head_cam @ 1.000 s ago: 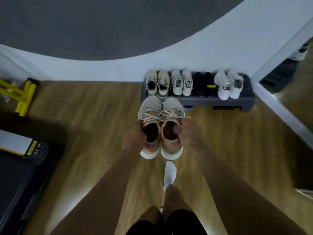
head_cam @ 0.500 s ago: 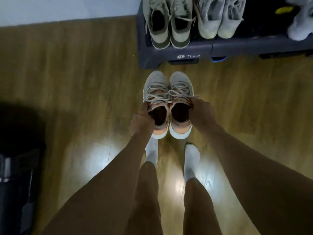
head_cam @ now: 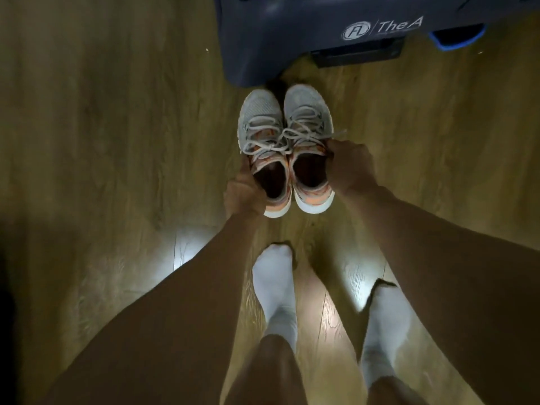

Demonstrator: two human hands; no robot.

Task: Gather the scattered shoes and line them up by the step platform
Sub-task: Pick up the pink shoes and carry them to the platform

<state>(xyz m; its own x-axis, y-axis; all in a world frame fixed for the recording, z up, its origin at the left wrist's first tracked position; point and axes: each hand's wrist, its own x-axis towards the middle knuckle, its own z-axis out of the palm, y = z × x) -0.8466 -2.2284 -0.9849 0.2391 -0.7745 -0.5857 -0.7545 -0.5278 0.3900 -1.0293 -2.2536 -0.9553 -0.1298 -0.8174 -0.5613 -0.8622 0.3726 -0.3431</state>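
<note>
Left hand [head_cam: 244,194] grips the left shoe [head_cam: 260,124] by its collar; right hand [head_cam: 349,168] grips the right shoe [head_cam: 306,112]. Both have moved lower, toes now near the platform [head_cam: 292,33]. Placement appears nearly complete; release remains.

I see grey mesh shoes [head_cam: 306,112] with orange-marbled collars, white soles and pale laces; a navy step platform [head_cam: 277,33] lettered in white, blue at one foot; white socks [head_cam: 274,285]; tan wood-grain floor [head_cam: 117,127].

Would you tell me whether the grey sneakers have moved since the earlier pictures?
Yes: the grey sneakers, whose toes overlapped the step platform's front, now lie short of it, nearer the floor.
</note>
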